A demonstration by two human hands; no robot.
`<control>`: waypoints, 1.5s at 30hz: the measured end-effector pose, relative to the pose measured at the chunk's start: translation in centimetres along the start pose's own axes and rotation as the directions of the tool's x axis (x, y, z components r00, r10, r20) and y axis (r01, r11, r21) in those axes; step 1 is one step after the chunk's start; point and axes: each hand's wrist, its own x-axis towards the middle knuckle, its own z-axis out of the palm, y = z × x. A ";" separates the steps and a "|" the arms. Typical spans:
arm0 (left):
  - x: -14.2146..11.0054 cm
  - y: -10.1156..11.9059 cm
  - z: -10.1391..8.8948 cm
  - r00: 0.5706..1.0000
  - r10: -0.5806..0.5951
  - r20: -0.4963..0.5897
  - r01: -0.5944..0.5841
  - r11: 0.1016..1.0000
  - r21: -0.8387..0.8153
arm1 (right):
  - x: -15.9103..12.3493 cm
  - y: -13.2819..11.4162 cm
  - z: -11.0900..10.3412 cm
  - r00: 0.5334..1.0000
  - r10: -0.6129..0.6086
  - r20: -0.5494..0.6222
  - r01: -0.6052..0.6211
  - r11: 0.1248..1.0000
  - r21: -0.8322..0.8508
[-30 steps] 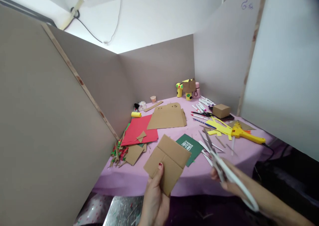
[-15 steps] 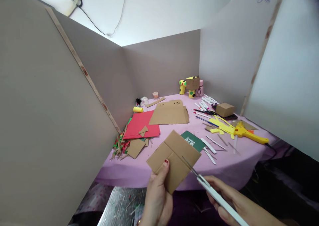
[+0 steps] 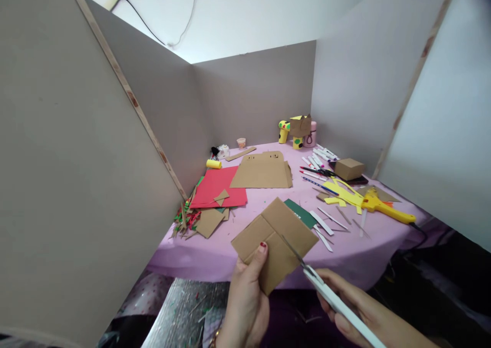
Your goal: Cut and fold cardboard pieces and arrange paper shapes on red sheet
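Near the table's front edge, my left hand (image 3: 251,286) grips a brown piece of cardboard (image 3: 286,217) by its lower part, thumb on top. Crease lines cross the cardboard. My right hand (image 3: 341,302) is closed around the white handles of a pair of scissors (image 3: 322,284). Their blades lie along the right part of the cardboard, pointing up and left; one blade shows over its face, and the other is mostly hidden. Partly covered behind the cardboard is a dark green card (image 3: 303,213).
Red paper (image 3: 218,181) and cardboard scraps (image 3: 210,222) lie at the left. A larger cardboard piece (image 3: 261,174) lies further back. On the right are a yellow glue gun (image 3: 387,209) with its cord, a small brown box (image 3: 349,169) and several markers (image 3: 324,153). Grey partitions (image 3: 253,92) enclose the table.
The scissors have come left from beside the cardboard onto its right part, their blades closer together in view. The cardboard has shifted slightly right, and the camera view has moved.
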 end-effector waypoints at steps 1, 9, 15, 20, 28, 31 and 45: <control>-0.1 0.0 0.0 1.000 -0.006 0.002 0.006 1.000 0.015 | 0.0 -0.1 0.0 1.000 0.002 -0.007 -0.002 1.000 -0.003; -0.4 0.0 0.2 0.999 0.027 0.045 -0.030 0.997 0.070 | 0.0 -0.2 0.2 0.999 -0.012 -0.053 0.010 0.999 -0.047; -0.3 -0.1 0.2 1.000 0.016 0.026 -0.018 0.997 0.077 | -0.1 -0.8 0.6 0.988 -0.058 -0.143 0.034 0.985 -0.171; -0.2 -0.1 0.2 0.999 0.002 0.041 -0.005 0.998 0.070 | 0.0 -1.5 0.8 0.975 -0.121 -0.187 0.073 0.967 -0.246; -0.2 -0.3 0.0 0.998 -0.018 0.061 0.014 0.998 0.064 | 0.2 0.4 0.8 0.961 -0.175 -0.213 0.118 0.960 -0.255; -0.1 -0.3 0.0 0.999 -0.038 0.023 0.036 0.996 0.076 | 0.2 0.6 0.8 0.963 -0.176 -0.203 0.122 0.960 -0.251; -0.2 -0.7 -0.2 0.993 -0.039 0.109 0.030 0.997 0.076 | 0.2 -0.8 0.3 0.973 -0.152 -0.175 0.097 0.952 -0.289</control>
